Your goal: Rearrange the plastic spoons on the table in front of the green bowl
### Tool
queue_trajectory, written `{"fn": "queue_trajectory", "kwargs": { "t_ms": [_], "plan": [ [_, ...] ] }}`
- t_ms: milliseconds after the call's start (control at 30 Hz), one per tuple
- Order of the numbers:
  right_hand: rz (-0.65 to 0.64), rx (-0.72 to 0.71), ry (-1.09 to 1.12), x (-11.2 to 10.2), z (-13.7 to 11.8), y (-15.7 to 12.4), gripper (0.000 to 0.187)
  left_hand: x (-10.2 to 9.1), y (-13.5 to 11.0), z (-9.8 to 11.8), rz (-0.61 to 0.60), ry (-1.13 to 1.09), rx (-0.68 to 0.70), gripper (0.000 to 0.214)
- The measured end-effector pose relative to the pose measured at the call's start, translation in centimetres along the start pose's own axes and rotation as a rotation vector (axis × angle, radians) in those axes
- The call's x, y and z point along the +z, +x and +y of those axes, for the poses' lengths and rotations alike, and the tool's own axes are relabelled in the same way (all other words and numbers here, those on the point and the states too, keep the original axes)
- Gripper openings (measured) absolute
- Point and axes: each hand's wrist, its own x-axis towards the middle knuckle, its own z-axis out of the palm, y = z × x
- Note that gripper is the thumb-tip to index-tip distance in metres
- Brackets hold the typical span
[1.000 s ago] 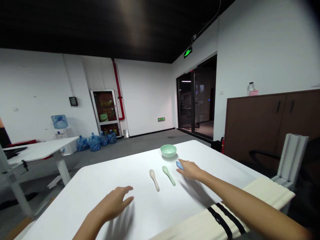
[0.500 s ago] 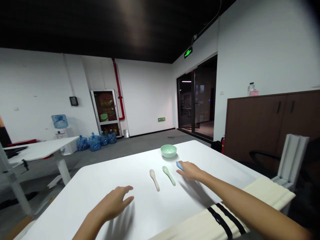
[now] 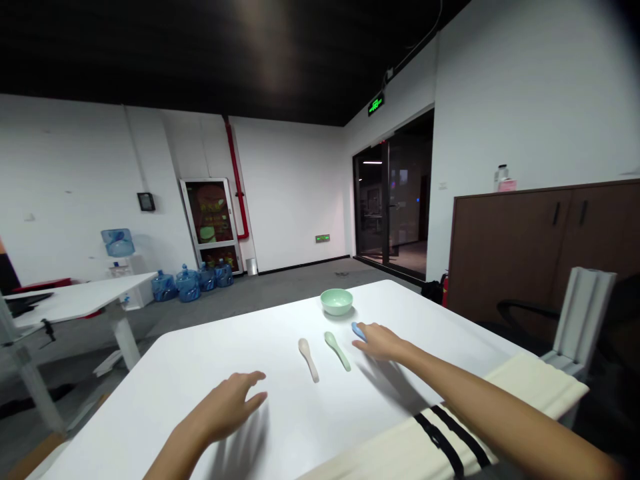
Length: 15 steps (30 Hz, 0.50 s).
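My right hand (image 3: pixel 381 341) lies on a blue spoon (image 3: pixel 357 329) on the white table (image 3: pixel 240 353), fingers curled over its handle so only the bowl end shows. To its left lie a green spoon (image 3: pixel 337 350) and a beige spoon (image 3: pixel 309 359), side by side. A pale green bowl (image 3: pixel 337 301) stands just beyond them near the table's far edge. My left hand (image 3: pixel 231 403) hovers flat over the near left part of the table with its fingers spread and nothing in it.
A cream cloth with black stripes (image 3: pixel 450 433) lies along the table's near right edge. A chair (image 3: pixel 580 313) and a brown cabinet (image 3: pixel 540 240) stand to the right. Another white desk (image 3: pixel 75 297) and several blue water jugs (image 3: pixel 190 283) are at the far left.
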Motion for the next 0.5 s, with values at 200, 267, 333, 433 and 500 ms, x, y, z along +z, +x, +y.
{"fn": "queue_trajectory", "kwargs": {
  "t_ms": [200,267,333,433,500],
  "plan": [
    [-0.02,-0.009,-0.021,0.13,0.04,0.02,0.044,0.04,0.14,-0.05,-0.015,0.01,-0.002,0.058],
    [-0.027,-0.001,-0.027,0.2,0.05,0.06,0.044,0.08,0.13,-0.08,-0.01,0.007,-0.006,0.058],
    [-0.029,0.006,-0.028,0.26,0.04,0.09,0.044,0.1,0.1,-0.1,-0.004,-0.001,-0.009,0.059],
    [-0.039,0.01,-0.027,0.3,0.04,0.09,0.043,0.07,0.06,-0.04,-0.002,-0.003,-0.008,0.06],
    [-0.048,0.011,-0.024,0.31,0.05,0.07,0.044,0.02,0.04,0.05,-0.009,0.002,-0.006,0.059]
  ]
}}
